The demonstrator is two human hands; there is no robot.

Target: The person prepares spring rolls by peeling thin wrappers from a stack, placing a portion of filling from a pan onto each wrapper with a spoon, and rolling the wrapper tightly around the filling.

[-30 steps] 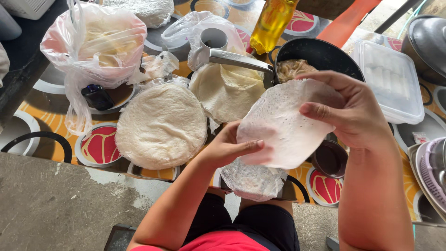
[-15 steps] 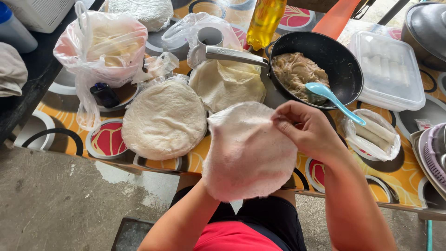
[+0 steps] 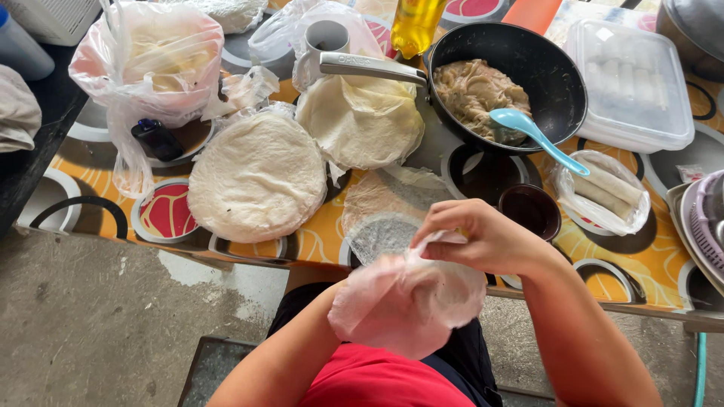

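Lowered since half a second ago: the thin wrapper sheet (image 3: 407,301) now hangs below the table's near edge, over the lap, where it was earlier spread wide at table height. Right hand (image 3: 483,241) pinches the sheet's upper edge, thumb and fingertips pressed together on a folded tip. Left hand is hidden beneath the sheet; its grip cannot be told, only the forearm shows.

Sheet: pale, translucent, soft, roughly round, now crumpled and drooping. Its long axis runs from the pinched top right corner down toward lower left.

Table (image 3: 317,241): orange cloth with red and white round motifs. On the near edge, just beyond the hands, one flat wrapper (image 3: 392,211) lies on clear film. Left of it a round stack of wrappers (image 3: 258,175), floury and matte. Behind, a second slacker stack (image 3: 360,120) on plastic.

Black pan (image 3: 558,83) at the far right, holding brownish shredded filling (image 3: 473,92) and a light blue spoon (image 3: 537,137) whose handle points toward the near right corner. Small dark bowl (image 3: 531,209) just beyond the right hand. Finished rolls in a bag (image 3: 603,190) near the right edge; clear lidded box (image 3: 632,83) behind.

Open room: bare concrete floor at near left.
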